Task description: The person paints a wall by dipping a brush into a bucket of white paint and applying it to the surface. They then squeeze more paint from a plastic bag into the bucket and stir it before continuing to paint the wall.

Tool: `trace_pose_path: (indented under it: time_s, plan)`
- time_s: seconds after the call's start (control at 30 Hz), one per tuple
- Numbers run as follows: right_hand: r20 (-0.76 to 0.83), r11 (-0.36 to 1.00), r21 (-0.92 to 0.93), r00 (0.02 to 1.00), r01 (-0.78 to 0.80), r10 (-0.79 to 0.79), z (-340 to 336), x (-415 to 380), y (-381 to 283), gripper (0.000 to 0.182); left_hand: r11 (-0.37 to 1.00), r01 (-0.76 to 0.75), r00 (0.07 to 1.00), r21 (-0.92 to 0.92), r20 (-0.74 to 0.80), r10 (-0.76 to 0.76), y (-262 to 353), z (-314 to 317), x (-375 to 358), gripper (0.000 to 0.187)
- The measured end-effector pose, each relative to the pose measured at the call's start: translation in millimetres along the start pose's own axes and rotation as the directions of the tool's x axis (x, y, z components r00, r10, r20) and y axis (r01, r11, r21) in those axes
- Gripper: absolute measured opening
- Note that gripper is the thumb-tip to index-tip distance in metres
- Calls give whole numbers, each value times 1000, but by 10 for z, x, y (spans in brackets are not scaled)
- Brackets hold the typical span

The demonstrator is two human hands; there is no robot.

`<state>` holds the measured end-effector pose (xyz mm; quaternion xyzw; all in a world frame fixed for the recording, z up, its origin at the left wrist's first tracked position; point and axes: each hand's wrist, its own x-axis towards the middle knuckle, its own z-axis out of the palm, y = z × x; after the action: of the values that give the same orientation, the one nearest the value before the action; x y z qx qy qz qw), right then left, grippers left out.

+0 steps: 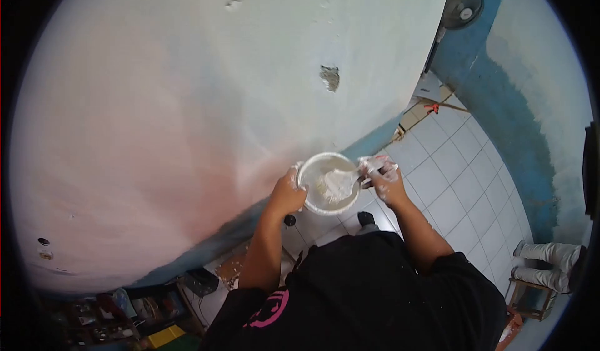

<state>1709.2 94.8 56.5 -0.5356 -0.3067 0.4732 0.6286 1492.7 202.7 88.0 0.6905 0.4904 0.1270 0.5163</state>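
Observation:
My left hand (289, 192) is closed on the left rim of a round white bucket (306, 200), which it holds up in front of my body. White paste lies inside the bucket and smears its inner wall. My right hand (384, 179), coated with white paste, is closed around the handle of a putty knife (340, 181) at the bucket's right side. The knife's blade reaches over the rim into the bucket and is covered in paste, so its edge is hard to make out.
A pale wall (187, 88) with a chipped hole (329, 78) rises before me. White floor tiles (444, 182) extend right. A person's legs (544, 265) stand on a wooden stool (532, 299). A fan (462, 6) is at upper right; a cluttered shelf (106, 316) is at lower left.

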Motion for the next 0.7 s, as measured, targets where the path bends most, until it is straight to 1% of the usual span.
trace_pose_path:
  time_s: [0.03, 0.07, 0.1, 0.13, 0.17, 0.2, 0.27, 0.3, 0.4, 0.43, 0.47, 0.53, 0.63, 0.7]
  plan:
    - [-52, 997, 54, 997, -51, 54, -135, 70, -2, 24, 1000, -11, 1000, -29, -6, 11, 63, 106, 64, 49]
    - [-82, 993, 52, 991, -102, 106, -265, 117, -20, 27, 998, -26, 1000, -59, -15, 25, 127, 210, 136, 49]
    - [-88, 984, 114, 985, -138, 149, -399, 153, 0, 28, 995, -46, 999, -90, -27, 43, 193, 316, 203, 49]
    - [-90, 970, 173, 978, -171, 188, -525, 192, 39, 29, 998, -56, 998, -16, -33, 55, 262, 396, 257, 49]
    - [-89, 951, 234, 970, -201, 227, -644, 240, 76, 30, 997, -80, 996, 13, -36, 80, 308, 484, 323, 49]
    - [-72, 933, 253, 957, -255, 282, -772, 288, 99, 35, 994, -103, 994, 44, -39, 105, 345, 570, 386, 50]
    - [-13, 899, 313, 945, -306, 327, -995, 381, 130, 38, 984, -150, 985, 95, -71, 157, 372, 724, 487, 51]
    - [13, 880, 344, 938, -328, 345, -1095, 422, 143, 40, 977, -177, 977, 115, -98, 189, 357, 804, 547, 51]
    - [148, 825, 453, 940, -340, 306, -1335, 513, 152, 47, 962, -231, 951, 149, -177, 256, 242, 1017, 700, 52]
    - [172, 813, 470, 939, -344, 298, -1397, 539, 131, 48, 957, -244, 940, 154, -204, 273, 268, 1065, 718, 52]
    - [196, 801, 485, 937, -350, 290, -1443, 551, 107, 50, 964, -222, 947, 147, -203, 249, 295, 1092, 730, 52]
    - [216, 793, 493, 933, -358, 287, -1519, 566, 48, 54, 975, -179, 958, 132, -203, 204, 391, 1136, 747, 51]
    - [212, 858, 361, 928, -367, 307, -1616, 582, -22, 54, 996, -82, 973, 21, -216, 85, 518, 1185, 776, 48]
    - [216, 873, 316, 924, -372, 315, -1639, 598, -26, 54, 996, -69, 971, 49, -227, 78, 564, 1192, 785, 47]
